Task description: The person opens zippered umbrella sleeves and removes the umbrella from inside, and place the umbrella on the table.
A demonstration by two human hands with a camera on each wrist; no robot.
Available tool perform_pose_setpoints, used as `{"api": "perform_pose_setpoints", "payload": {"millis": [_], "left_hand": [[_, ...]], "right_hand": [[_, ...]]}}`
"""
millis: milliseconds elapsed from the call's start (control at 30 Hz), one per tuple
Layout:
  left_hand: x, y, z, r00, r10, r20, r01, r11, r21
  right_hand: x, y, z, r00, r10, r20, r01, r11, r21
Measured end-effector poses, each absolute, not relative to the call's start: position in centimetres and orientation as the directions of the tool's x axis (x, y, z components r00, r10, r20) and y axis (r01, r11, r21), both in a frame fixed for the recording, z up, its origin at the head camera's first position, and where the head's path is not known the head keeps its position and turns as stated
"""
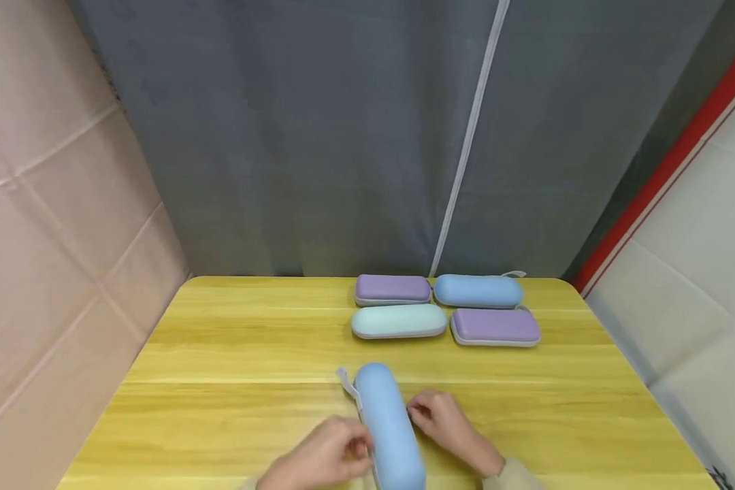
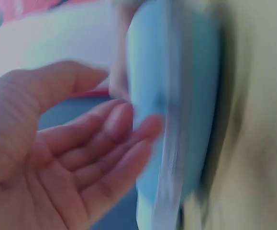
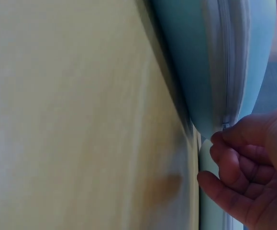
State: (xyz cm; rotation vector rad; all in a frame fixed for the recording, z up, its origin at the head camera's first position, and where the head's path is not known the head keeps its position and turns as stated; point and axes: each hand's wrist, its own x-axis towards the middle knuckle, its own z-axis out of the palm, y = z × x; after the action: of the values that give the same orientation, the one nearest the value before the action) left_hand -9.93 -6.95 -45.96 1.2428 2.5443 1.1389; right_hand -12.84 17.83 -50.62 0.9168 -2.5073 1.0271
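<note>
At the near side of the yellow wooden table [image 1: 220, 395], a long blue case [image 1: 388, 429] lay between a person's two hands, its near end cut off by the head view. The step in hand looked to be working its zip: the right hand [image 1: 447, 425] had thumb and forefinger narrowed together at the small zip pull [image 3: 226, 127] on the grey seam [image 3: 228, 62], apparently pinching it. The left hand [image 1: 331, 449] was beside the other flank, fingers loosely bent and holding nothing; whether the tips touched the case, blur made impossible to tell. The next move seemed to call for the left hand to steady the case while the pull was drawn along; which way, I could not judge. A pale strap [image 1: 348, 384] stuck out at the far left and might snag. Farther back, well apart from the hands, lay two purple cases [image 1: 495, 325], another blue case [image 1: 479, 290] and a mint case [image 1: 399, 320]; none blocked the work.
</note>
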Motion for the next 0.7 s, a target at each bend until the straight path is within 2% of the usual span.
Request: {"api": "perform_pose_setpoints", "payload": {"millis": [33, 100, 167, 233, 333, 467, 567, 700], "left_hand": [[-11.1, -7.5, -45.7, -0.657, 0.7, 0.281, 0.657, 0.349, 0.668], [-13.7, -8.3, -45.5, -0.678, 0.655, 0.332, 0.65, 0.324, 0.687], [-16.3, -8.9, -45.4, -0.702, 0.644, 0.304, 0.612, 0.328, 0.719], [-18.6, -9.1, -45.5, -0.696, 0.683, 0.221, 0.566, 0.332, 0.755], [-21.2, -9.0, -46.1, -0.623, 0.778, 0.087, 0.502, 0.311, 0.807], [-23.0, -8.3, -47.3, -0.52, 0.852, -0.058, 0.382, 0.293, 0.876], [-23.4, -8.1, -48.2, -0.485, 0.866, -0.12, 0.309, 0.297, 0.904], [-23.6, -8.1, -48.5, -0.466, 0.875, -0.132, 0.286, 0.29, 0.913]], "right_hand": [[-12.9, 17.9, -50.5, -0.756, -0.457, 0.469, -0.654, 0.544, -0.525], [-13.0, 17.9, -50.3, -0.749, -0.462, 0.474, -0.662, 0.539, -0.521], [-13.1, 18.0, -50.2, -0.748, -0.465, 0.475, -0.664, 0.538, -0.519], [-13.1, 18.1, -50.1, -0.747, -0.466, 0.475, -0.665, 0.547, -0.509], [-13.2, 18.0, -50.1, -0.748, -0.463, 0.476, -0.663, 0.562, -0.495], [-13.3, 17.7, -50.2, -0.739, -0.472, 0.48, -0.672, 0.566, -0.478], [-13.3, 17.4, -50.2, -0.743, -0.484, 0.463, -0.669, 0.56, -0.489], [-13.3, 17.2, -49.9, -0.755, -0.49, 0.435, -0.655, 0.554, -0.514]]}}
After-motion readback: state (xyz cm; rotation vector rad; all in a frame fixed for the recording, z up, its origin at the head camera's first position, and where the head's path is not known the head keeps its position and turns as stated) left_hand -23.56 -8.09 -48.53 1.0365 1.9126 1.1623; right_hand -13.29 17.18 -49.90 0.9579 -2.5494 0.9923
